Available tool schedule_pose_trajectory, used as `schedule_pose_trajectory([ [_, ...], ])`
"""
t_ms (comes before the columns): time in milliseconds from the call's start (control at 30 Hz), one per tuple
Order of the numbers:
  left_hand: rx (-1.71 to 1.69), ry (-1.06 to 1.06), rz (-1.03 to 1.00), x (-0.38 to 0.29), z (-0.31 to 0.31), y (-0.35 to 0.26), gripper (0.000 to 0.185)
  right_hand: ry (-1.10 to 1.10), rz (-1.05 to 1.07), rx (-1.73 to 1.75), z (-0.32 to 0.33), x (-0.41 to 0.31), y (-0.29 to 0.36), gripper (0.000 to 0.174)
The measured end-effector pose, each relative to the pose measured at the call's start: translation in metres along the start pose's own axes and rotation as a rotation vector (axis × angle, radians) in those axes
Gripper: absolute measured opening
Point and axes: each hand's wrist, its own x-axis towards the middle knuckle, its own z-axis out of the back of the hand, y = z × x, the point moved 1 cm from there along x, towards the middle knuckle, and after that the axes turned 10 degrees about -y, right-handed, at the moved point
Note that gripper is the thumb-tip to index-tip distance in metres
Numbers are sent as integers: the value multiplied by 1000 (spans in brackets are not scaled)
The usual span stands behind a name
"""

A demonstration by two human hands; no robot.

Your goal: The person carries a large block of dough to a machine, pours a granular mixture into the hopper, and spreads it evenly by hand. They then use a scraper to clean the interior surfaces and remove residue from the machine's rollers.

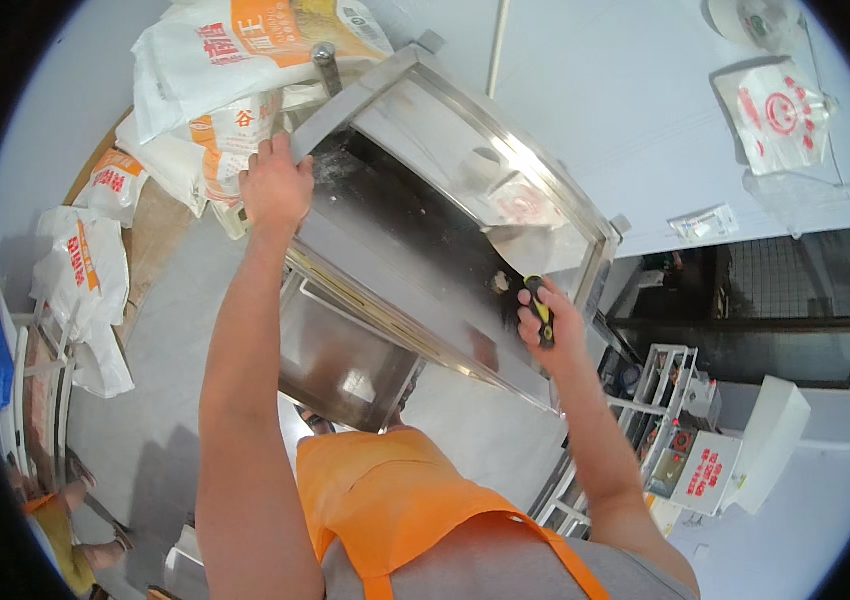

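My right hand [556,322] is closed around the black and yellow-green handle of a scraper [542,307]. The scraper's wide metal blade [522,246] reaches over the dark flat surface [425,206] inside a stainless-steel appliance [395,281]. A small pale lump of residue [500,282] lies on that surface close to the blade, and whitish powder [331,165] shows at its left end. At the appliance's left end, my left hand [278,184] grips the steel rim, with the fingers partly hidden. The polished steel back wall [455,142] mirrors the surroundings.
White and orange printed sacks [245,67] are piled beyond my left hand. Below the appliance's front juts a steel panel [350,352] near my legs. A white metal rack [665,382] with equipment stands at right. Another person [68,525] is partly visible at lower left.
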Motion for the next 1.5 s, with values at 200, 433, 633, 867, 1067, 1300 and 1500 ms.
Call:
schedule_pose_trajectory([
  [200, 15, -35, -18, 2, -4, 4, 50, 80, 188, -2105, 32, -67, 41, 42],
  [433, -15, -7, -23, -1, -10, -5, 50, -160, 331, -2288, 84, 60, 9, 27],
  [633, 11, 6, 27, 1, -3, 10, 51, 43, 359, -2257, 7, 0, 30, 31],
  [867, 22, 13, 9, 5, 0, -3, 50, -272, 626, -2008, 66, 89, -17, 37],
  [1067, 6, 25, 0, 5, -1, -2, 51, -468, 63, -912, 98, 35, -7, 61],
  [1300, -19, 31, 10, 4, -1, -1, 50, -466, 58, -955, 80, 59, 8, 64],
  [1500, -17, 23, 14, 5, -1, -5, 52, -118, 797, -1513, -74, 121, -29, 40],
])
